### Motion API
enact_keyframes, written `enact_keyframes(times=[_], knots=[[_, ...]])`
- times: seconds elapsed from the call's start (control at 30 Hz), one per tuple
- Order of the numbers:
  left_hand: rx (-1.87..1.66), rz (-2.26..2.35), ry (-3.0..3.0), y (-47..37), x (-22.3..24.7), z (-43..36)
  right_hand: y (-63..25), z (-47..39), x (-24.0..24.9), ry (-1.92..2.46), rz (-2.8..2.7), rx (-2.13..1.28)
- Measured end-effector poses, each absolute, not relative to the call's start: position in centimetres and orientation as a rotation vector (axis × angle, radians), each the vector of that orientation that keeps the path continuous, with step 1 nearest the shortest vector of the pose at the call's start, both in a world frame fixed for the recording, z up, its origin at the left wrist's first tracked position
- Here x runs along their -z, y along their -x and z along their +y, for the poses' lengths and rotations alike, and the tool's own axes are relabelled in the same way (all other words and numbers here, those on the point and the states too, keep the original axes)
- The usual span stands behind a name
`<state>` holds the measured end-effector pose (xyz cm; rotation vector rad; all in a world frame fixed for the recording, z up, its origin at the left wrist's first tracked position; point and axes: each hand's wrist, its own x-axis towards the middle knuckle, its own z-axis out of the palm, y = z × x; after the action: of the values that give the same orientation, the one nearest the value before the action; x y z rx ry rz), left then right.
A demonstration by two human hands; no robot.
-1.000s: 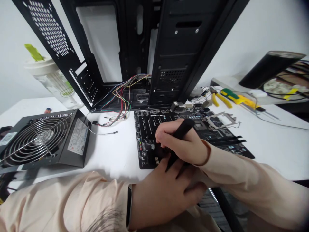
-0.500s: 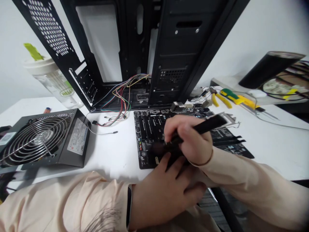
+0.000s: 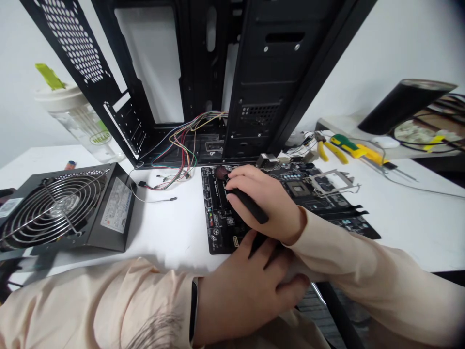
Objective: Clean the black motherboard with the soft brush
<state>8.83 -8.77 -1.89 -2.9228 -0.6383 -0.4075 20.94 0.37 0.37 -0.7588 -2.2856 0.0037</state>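
A black motherboard lies flat on the white table, its CPU socket exposed and the metal socket frame raised. My right hand grips a black-handled brush. The dark bristles rest at the board's far left corner, by the long expansion slots. Over the board's near edge lies my left hand, fingers spread and fingertips on the board. Part of the board is hidden under both hands.
Behind the board stands an open black computer case with thin coloured wires trailing out. A power supply sits left, near a bottle. Pliers and a screwdriver lie at the right.
My right hand has swung the brush from the near middle of the board to its far left corner, uncovering the CPU socket. My left hand has stayed in place.
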Motion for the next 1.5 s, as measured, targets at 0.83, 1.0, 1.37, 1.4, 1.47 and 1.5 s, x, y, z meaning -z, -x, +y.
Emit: enact_keyframes(times=[0.83,1.0,1.37,1.4,1.47,1.5], knots=[[0.369,-0.667,2.904,-8.9,2.2,-9.0,-20.7,0.4,-1.2,0.679,-2.002,-0.212],[0.411,-0.665,2.901,-8.9,2.3,-9.1,-20.8,0.5,-0.9,0.636,-2.04,-0.151],[0.426,-0.664,2.92,-8.8,2.0,-8.9,-20.9,0.0,-0.9,0.457,-2.171,-0.24],[0.434,-0.669,2.919,-8.9,2.0,-8.9,-20.8,0.0,-1.0,0.449,-2.193,-0.233],[0.439,-0.676,2.932,-8.9,2.0,-9.0,-20.7,-0.2,-1.0,0.424,-2.235,-0.256],[0.44,-0.676,2.939,-8.8,2.0,-9.0,-20.6,-0.2,-1.1,0.398,-2.253,-0.299]])
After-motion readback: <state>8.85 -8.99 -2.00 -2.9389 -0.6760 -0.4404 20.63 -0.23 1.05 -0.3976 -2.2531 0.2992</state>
